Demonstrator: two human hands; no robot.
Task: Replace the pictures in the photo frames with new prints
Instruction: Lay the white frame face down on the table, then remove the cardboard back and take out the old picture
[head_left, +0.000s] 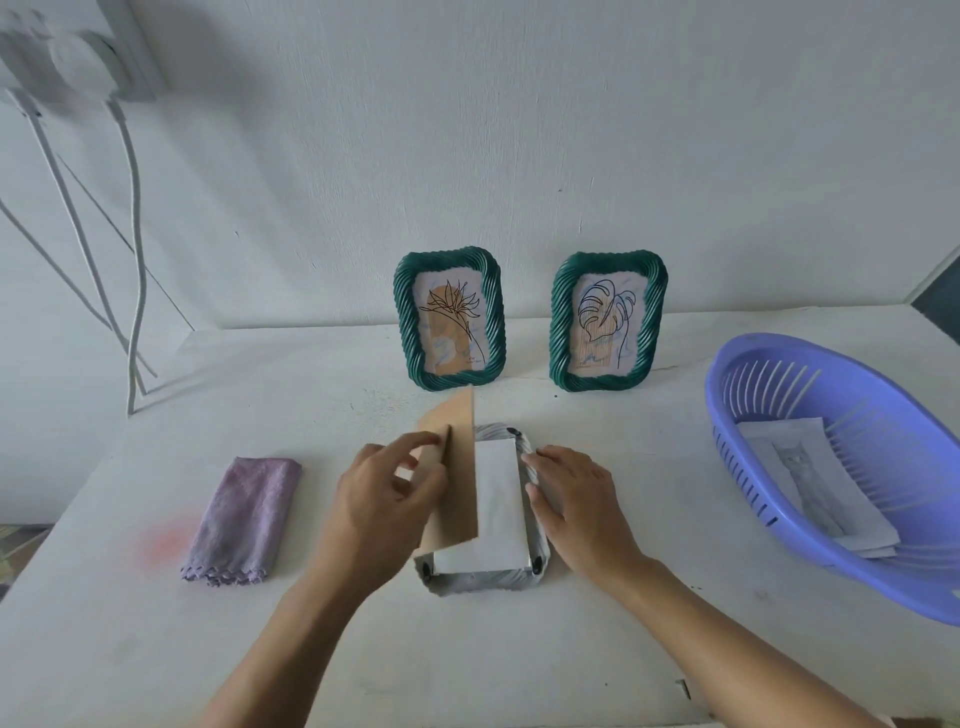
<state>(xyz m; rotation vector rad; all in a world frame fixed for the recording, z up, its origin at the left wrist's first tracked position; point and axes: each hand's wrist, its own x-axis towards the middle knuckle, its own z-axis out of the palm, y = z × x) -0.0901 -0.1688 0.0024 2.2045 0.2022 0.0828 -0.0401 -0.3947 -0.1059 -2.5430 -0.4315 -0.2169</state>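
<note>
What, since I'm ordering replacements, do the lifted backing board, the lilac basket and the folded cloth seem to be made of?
Backing board: likely thin fibreboard or stiff card; matt brown, flat, thin-edged, unbent though lifted.
Basket: moulded plastic; glossy lilac, slotted walls.
Cloth: probably microfibre; soft, fuzzy mauve, folded, scalloped hem.
</note>
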